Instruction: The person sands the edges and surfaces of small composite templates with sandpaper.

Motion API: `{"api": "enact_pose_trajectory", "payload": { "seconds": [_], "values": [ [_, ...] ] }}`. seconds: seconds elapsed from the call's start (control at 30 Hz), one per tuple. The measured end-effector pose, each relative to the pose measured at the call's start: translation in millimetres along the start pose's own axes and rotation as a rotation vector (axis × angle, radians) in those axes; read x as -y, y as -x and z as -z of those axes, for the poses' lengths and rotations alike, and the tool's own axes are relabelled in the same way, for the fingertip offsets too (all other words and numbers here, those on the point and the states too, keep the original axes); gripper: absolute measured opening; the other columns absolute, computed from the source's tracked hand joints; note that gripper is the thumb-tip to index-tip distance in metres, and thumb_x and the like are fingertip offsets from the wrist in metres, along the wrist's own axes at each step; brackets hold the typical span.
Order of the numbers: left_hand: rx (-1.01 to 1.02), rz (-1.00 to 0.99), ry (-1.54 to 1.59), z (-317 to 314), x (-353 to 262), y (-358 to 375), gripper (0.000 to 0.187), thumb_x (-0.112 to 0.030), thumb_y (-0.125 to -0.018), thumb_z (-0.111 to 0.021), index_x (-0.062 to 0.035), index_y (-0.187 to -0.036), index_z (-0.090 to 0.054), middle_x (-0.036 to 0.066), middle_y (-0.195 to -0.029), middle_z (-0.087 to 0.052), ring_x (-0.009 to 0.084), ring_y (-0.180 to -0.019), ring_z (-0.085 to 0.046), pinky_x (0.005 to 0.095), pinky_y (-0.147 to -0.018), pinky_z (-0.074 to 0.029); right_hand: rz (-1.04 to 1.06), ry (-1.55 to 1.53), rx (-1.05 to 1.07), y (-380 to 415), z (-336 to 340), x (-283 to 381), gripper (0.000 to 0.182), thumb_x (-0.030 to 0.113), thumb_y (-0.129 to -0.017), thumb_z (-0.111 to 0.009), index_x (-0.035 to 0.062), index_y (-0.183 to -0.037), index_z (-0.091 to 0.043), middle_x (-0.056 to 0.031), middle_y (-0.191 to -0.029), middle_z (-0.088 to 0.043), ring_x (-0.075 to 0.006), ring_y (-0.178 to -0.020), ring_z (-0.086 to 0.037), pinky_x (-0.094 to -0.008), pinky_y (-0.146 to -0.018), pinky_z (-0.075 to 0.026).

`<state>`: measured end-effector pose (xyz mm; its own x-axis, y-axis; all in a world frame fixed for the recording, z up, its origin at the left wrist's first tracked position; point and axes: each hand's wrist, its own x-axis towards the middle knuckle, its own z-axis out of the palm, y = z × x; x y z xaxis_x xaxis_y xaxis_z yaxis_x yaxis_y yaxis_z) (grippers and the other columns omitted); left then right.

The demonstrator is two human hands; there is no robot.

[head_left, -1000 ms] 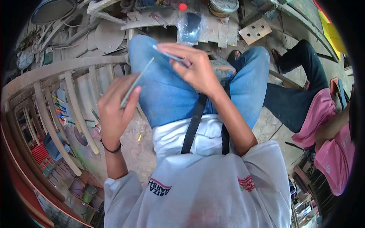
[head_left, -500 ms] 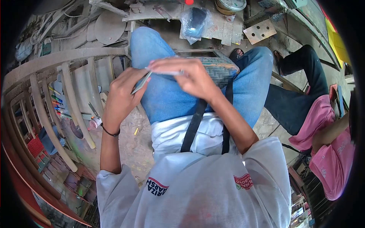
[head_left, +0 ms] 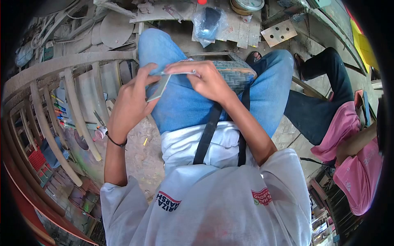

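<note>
My left hand (head_left: 128, 105) is raised over my left thigh, its fingers closed on a small flat rectangular piece (head_left: 160, 90), pale grey-green and tilted. My right hand (head_left: 208, 81) meets it at the upper edge, thumb underneath and fingers on top. Between those fingers is a thin pale strip (head_left: 180, 73), seen nearly edge-on, whose kind I cannot tell. The strip's left end overlaps the top of the flat piece. Below both hands are my blue jeans (head_left: 180, 106).
A curved wooden slatted frame (head_left: 74, 98) stands at my left, with pens (head_left: 60, 110) and tools beyond it. Ahead, a low bench (head_left: 242, 30) holds a plastic-wrapped dark item (head_left: 210, 24) and a round tin (head_left: 248, 6). A person in a pink shirt (head_left: 357, 164) sits at my right.
The flat piece has tilted so more of its face shows, and my left fingers have spread upward. My right hand has moved slightly and is less blurred.
</note>
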<state>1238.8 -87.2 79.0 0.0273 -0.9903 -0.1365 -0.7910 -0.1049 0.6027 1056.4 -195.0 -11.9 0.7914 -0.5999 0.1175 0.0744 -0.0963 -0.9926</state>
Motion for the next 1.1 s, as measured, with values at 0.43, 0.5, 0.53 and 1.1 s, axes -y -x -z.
{"api": "enact_pose_trajectory", "payload": {
  "seconds": [0.43, 0.5, 0.53, 1.1],
  "values": [
    [0.018, 0.052, 0.091, 7, 8, -1, 0.065, -0.002, -0.077, -0.073, -0.0065, -0.134, -0.043, 0.018, -0.104, -0.070, 0.0408, -0.092, -0.067, 0.0439, -0.078, -0.054, 0.092, 0.077, -0.094, 4, -11, 18, 0.056, -0.019, -0.067, -0.041, 0.0029, -0.107, -0.073, -0.0149, -0.111, -0.072, -0.0301, -0.113, -0.066, -0.0375, -0.103, -0.048],
    [0.021, 0.016, 0.096, 8, 10, -3, 0.064, -0.003, -0.077, -0.073, -0.0066, -0.134, -0.043, 0.018, -0.104, -0.070, 0.0408, -0.093, -0.067, 0.0438, -0.079, -0.054, 0.180, 0.036, -0.068, 6, -15, 41, 0.056, -0.019, -0.068, -0.042, 0.0031, -0.109, -0.073, -0.0138, -0.112, -0.072, -0.0296, -0.113, -0.066, -0.0382, -0.103, -0.048],
    [0.023, -0.025, 0.102, 7, 10, -2, 0.064, -0.003, -0.078, -0.073, -0.0067, -0.133, -0.043, 0.018, -0.103, -0.071, 0.0408, -0.094, -0.067, 0.0438, -0.079, -0.054, 0.166, 0.001, -0.040, 6, -16, 47, 0.056, -0.019, -0.068, -0.042, 0.0031, -0.110, -0.073, -0.0134, -0.112, -0.072, -0.0292, -0.114, -0.066, -0.0391, -0.103, -0.048],
    [0.022, 0.045, 0.113, 11, 10, -12, 0.056, -0.008, -0.084, -0.071, -0.0085, -0.135, -0.047, 0.018, -0.095, -0.072, 0.0351, -0.084, -0.070, 0.0370, -0.070, -0.053, 0.203, -0.036, -0.092, 5, -22, 63, 0.055, -0.017, -0.067, -0.043, 0.0007, -0.112, -0.071, -0.0182, -0.116, -0.069, -0.0308, -0.117, -0.064, -0.0390, -0.103, -0.047]
  ]
}}
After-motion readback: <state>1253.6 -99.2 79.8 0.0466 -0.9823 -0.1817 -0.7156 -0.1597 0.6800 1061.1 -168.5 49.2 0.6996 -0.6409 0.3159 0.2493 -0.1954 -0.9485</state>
